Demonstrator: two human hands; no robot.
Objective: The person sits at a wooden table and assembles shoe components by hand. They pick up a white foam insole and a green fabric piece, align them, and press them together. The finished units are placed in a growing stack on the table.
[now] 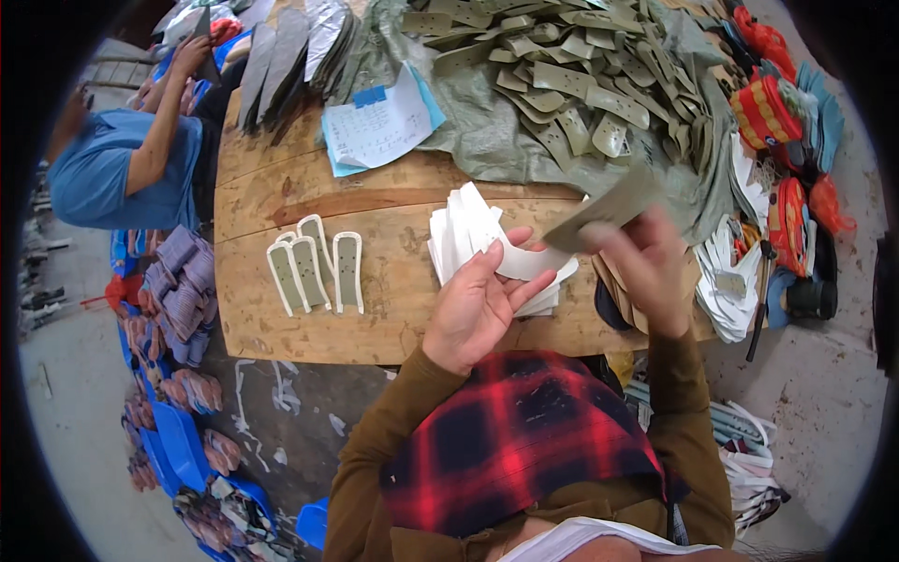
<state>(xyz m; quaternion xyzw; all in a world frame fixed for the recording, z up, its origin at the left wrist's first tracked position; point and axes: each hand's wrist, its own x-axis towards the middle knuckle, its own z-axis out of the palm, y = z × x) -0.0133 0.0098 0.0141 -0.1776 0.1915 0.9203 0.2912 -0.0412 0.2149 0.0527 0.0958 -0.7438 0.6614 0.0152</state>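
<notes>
Wooden table (pixel 281 323), cluttered workshop. Left hand (pixel 476 304), fingers closed on white backing piece (pixel 524 262) above white stack (pixel 464 229). Right hand (pixel 646 272), blurred, fingers pinching one olive perforated piece (pixel 604 208). Risk: misaligned join from hasty motion; stack nudged off table edge. Count: three finished pieces (pixel 316 262) at left; olive pile (pixel 571 84) too many to count.

The counter (pixel 281 318) is bare, rough wood, grainy and worn. The white piece (pixel 524 262) looks like thin matt sheet; the olive piece (pixel 604 208) seems dull leathery stuff. Woven grey sacking (pixel 487 140) underlies the olive pile (pixel 562 84).
</notes>
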